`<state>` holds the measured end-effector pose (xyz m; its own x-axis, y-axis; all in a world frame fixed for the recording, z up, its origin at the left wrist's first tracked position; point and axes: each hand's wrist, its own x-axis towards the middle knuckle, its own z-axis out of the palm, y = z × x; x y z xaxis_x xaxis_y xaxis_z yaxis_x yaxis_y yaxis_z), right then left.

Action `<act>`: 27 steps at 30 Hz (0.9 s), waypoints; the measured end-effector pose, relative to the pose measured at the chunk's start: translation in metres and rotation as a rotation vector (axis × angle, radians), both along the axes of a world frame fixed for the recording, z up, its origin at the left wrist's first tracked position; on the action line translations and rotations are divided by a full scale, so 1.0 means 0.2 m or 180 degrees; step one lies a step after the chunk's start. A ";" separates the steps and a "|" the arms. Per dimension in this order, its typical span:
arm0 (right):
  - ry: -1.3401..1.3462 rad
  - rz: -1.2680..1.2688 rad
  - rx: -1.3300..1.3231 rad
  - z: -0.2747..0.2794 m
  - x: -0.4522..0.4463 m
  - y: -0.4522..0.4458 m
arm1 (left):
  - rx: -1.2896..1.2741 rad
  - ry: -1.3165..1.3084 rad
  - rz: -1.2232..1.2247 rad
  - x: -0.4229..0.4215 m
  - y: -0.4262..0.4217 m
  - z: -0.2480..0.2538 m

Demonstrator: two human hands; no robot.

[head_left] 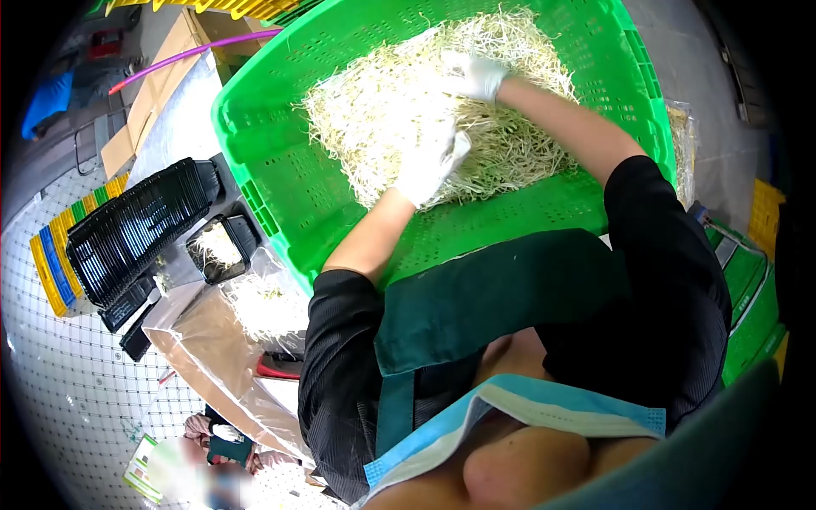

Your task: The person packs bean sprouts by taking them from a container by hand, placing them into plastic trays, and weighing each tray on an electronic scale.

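A large green crate point(285, 183) with slotted walls holds a thick heap of pale bean sprouts point(510, 144). My left hand point(432, 161), in a white glove, is down among the sprouts on the near side, its fingers curled in on them. Farther back and to the right, my right hand point(476, 78), gloved too, touches the heap. Strong glare and blur wash out its fingertips, so its grip cannot be made out.
Left of the crate lie a nested stack of black trays point(140, 229) and one black tray point(240, 240) with sprouts inside. Below it, a clear plastic bag point(272, 306) holds more sprouts. Cardboard point(140, 127) leans at the upper left. Another person point(225, 442) is at the bottom left.
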<state>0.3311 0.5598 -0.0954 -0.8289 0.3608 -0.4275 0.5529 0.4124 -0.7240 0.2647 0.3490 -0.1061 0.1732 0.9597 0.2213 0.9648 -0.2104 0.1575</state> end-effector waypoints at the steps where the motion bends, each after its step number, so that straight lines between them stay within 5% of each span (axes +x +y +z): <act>1: 0.0836 0.1411 0.0562 -0.21 -0.02 -0.06 | -0.0306 -0.0444 0.0311 -0.03 0.03 0.01; 3: 0.0293 0.1205 0.0566 0.00 0.05 -0.22 | 0.0179 0.0460 0.0586 -0.10 0.09 0.02; 6: -0.0452 0.1128 -0.0322 0.10 -0.05 -0.10 | -0.0482 -0.0150 0.0820 -0.08 0.21 0.00; 7: 0.0465 0.0912 -0.0792 -0.06 -0.05 -0.02 | -0.0807 -0.0442 0.0921 -0.08 0.26 0.00; 9: 0.0650 0.0977 -0.0809 -0.08 -0.03 0.02 | -0.1430 -0.1017 0.1143 -0.08 0.33 0.01; 11: 0.1094 0.0801 -0.0853 -0.08 0.09 -0.07 | -0.1056 -0.1512 0.1673 -0.04 0.28 0.02; 12: -0.0587 0.1182 0.0768 0.18 0.11 -0.15 | -0.0672 -0.1250 0.1830 0.00 0.22 -0.04; 14: -0.1397 0.2072 0.2123 0.11 0.20 -0.25 | -0.0286 -0.0986 0.2001 0.05 0.11 -0.11; 17: -0.1392 0.2246 0.2121 0.01 0.18 -0.17 | -0.0673 -0.0432 0.2125 0.03 0.03 -0.10; 19: -0.0896 0.2220 0.1560 -0.28 0.14 -0.04 | -0.0625 -0.1228 0.1963 -0.02 0.07 -0.13; 22: -0.0983 0.1508 0.0974 0.11 0.10 -0.01 | -0.0455 -0.2355 0.1639 -0.13 0.19 -0.16; 23: -0.0789 0.1343 0.1029 0.11 0.11 -0.02 | -0.0456 -0.2356 0.1640 -0.14 0.17 -0.20; 25: -0.0372 0.1171 0.1155 -0.02 0.14 -0.05 | 0.0083 -0.0942 0.1342 -0.14 0.11 -0.30; 27: 0.0122 0.1255 0.1274 -0.37 0.17 -0.06 | -0.0114 -0.1360 0.1502 -0.09 0.13 -0.18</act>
<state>0.3660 0.5482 -0.1687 -0.9461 0.1484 -0.2878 0.2776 0.8293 -0.4850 0.2472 0.3746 -0.1424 -0.3666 0.9192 0.1436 0.8029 0.2346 0.5479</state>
